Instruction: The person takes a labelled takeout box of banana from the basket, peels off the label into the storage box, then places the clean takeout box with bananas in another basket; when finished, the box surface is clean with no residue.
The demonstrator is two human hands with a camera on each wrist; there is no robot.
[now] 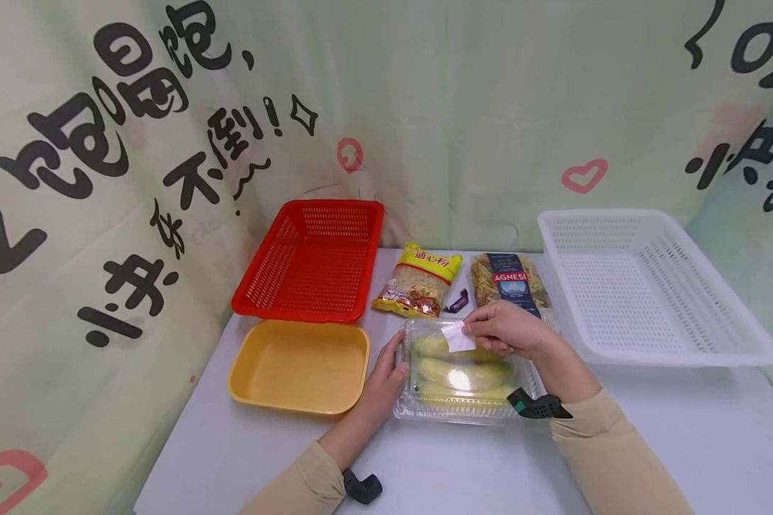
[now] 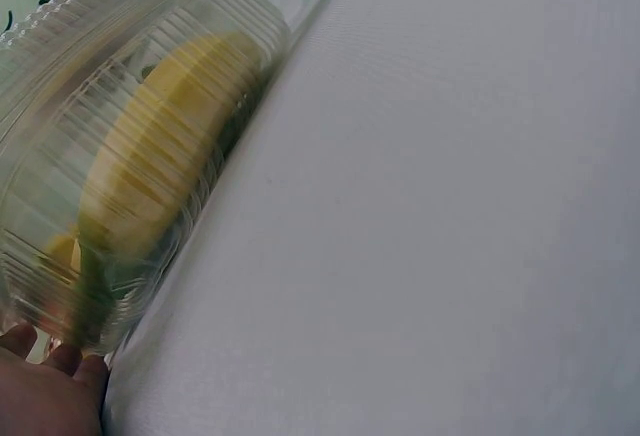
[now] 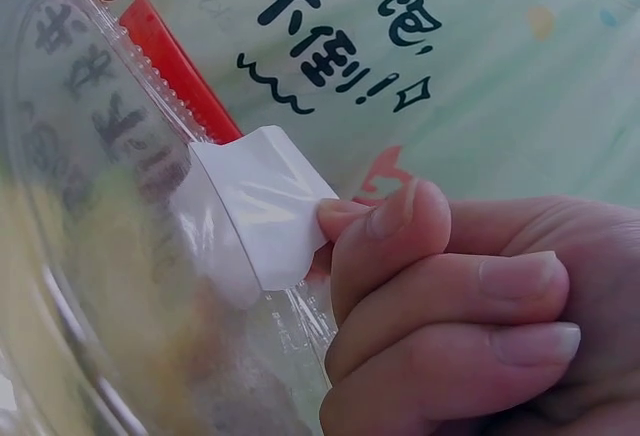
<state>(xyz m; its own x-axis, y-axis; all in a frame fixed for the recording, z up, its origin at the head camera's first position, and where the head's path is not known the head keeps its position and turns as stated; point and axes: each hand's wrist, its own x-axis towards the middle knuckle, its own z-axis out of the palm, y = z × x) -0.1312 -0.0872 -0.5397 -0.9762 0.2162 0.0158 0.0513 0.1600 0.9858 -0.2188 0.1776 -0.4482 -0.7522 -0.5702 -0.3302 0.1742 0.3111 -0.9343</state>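
Observation:
A clear plastic clamshell box (image 1: 467, 410) with several yellow bananas (image 1: 464, 374) inside stands on the table before me. My left hand (image 1: 381, 379) rests against its left side, fingers fairly straight; in the left wrist view fingertips (image 2: 65, 358) touch the box's ribbed wall near a banana (image 2: 165, 146). Between thumb and forefinger, my right hand (image 1: 512, 329) pinches the edge of a white paper label (image 3: 265, 211). The label's other end lies at the lid, lifted off the surface on the pinched side in the right wrist view.
Left are a red basket (image 1: 303, 307) and a yellow tray (image 1: 296, 405); right is a white basket (image 1: 650, 315). Behind the box lie a yellow-topped food packet (image 1: 420, 280), a small dark wrapped piece (image 1: 457, 301) and an AGNESI pasta pack (image 1: 510, 279). A printed curtain (image 1: 477, 107) hangs behind.

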